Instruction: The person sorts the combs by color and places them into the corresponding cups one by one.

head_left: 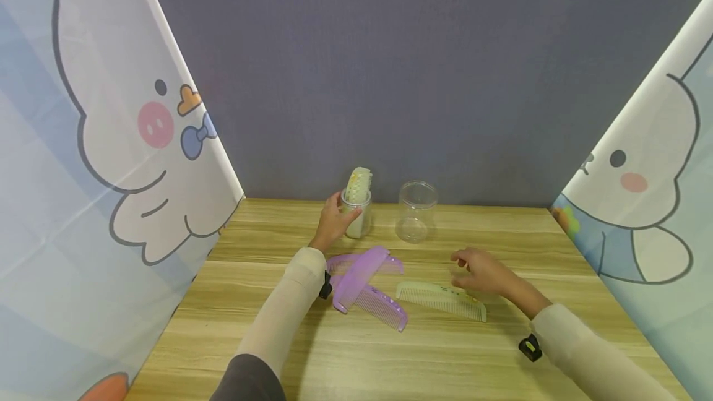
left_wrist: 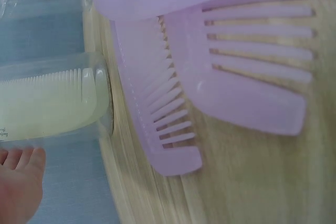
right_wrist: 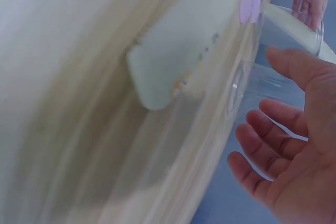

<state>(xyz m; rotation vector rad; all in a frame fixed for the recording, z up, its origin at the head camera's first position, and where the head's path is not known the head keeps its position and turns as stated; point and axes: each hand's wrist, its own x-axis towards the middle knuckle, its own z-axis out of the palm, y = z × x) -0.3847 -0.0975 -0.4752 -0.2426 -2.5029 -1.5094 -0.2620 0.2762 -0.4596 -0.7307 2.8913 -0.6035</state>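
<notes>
Left hand (head_left: 332, 226) curls round the clear jar (head_left: 364, 221), pale combs (head_left: 358, 184) standing in it; right hand (head_left: 483, 271) hovers empty, fingers loosely bent, by the pale green comb (head_left: 431, 294) lying flat on the desk (head_left: 267, 234). That comb looks light, stiff, smooth enough to slide, its thin teeth (head_left: 440, 305) likely breakable: the solid spine (head_left: 424, 287) seems the place to pinch.

Head view: my frame cuts off the near edge of the desk (head_left: 445, 364) and both sleeves (head_left: 281, 311). Toward the far edge, the left hand (head_left: 333, 223) hides part of the filled jar (head_left: 359, 226); I can't count the combs inside (head_left: 358, 184). Mid-desk, the top purple comb (head_left: 359, 280) covers stretches of the two lower combs (head_left: 384, 308). Print on the pale green comb (head_left: 437, 296): too small to read; from the right wrist, blurred, one end cropped out.
</notes>
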